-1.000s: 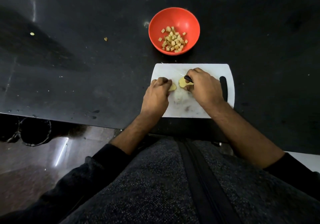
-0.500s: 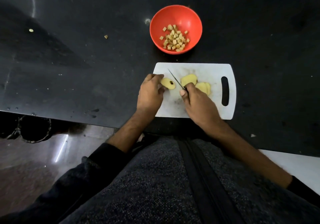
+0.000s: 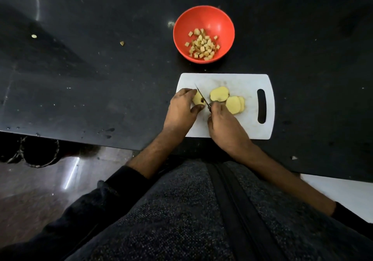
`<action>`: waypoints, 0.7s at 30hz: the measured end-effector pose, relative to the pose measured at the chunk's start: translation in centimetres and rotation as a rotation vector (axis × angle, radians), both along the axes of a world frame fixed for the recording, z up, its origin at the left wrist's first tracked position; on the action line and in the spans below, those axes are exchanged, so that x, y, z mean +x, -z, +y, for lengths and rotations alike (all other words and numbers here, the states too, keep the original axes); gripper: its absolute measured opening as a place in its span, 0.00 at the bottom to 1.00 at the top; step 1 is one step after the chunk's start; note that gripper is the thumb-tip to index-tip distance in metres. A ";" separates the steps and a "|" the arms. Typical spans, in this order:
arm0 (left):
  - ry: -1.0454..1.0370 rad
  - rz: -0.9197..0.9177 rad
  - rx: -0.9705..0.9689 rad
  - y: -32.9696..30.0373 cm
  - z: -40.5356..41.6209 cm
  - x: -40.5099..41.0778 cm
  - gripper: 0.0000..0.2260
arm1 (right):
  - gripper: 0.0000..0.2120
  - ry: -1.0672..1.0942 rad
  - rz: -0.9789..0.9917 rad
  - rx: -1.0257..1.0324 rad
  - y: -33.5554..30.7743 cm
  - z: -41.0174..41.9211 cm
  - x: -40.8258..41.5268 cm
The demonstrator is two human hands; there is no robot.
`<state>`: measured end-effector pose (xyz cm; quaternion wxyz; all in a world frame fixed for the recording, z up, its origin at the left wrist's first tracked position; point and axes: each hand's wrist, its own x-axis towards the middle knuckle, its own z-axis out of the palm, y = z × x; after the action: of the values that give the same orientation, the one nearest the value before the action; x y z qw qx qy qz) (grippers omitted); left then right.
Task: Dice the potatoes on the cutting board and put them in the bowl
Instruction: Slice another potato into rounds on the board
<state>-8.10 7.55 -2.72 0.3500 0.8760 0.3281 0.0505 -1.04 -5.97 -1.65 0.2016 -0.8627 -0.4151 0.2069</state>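
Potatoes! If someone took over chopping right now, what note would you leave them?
Left hand holds a potato slice on the white cutting board.
Right hand grips the knife, blade over that slice.
Done: diced potato in the red bowl.
Left: dice this slice, the single slice and the stacked slices, then move them into the bowl.
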 end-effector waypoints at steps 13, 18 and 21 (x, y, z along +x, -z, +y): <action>-0.095 0.006 -0.079 -0.2 -0.3 -0.1 0.20 | 0.06 -0.019 -0.128 -0.100 0.3 0.4 0.0; -0.117 0.019 -0.076 -0.1 -0.3 -0.1 0.23 | 0.11 0.053 -0.030 -0.081 -0.1 0.5 -0.5; -0.112 0.013 -0.079 -0.2 -0.3 -0.2 0.23 | 0.11 0.052 -0.023 -0.098 -0.1 0.4 -0.4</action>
<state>-8.29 7.22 -2.53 0.3787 0.8421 0.3806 0.0511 -1.44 -5.55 -1.56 0.1593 -0.8844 -0.3842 0.2117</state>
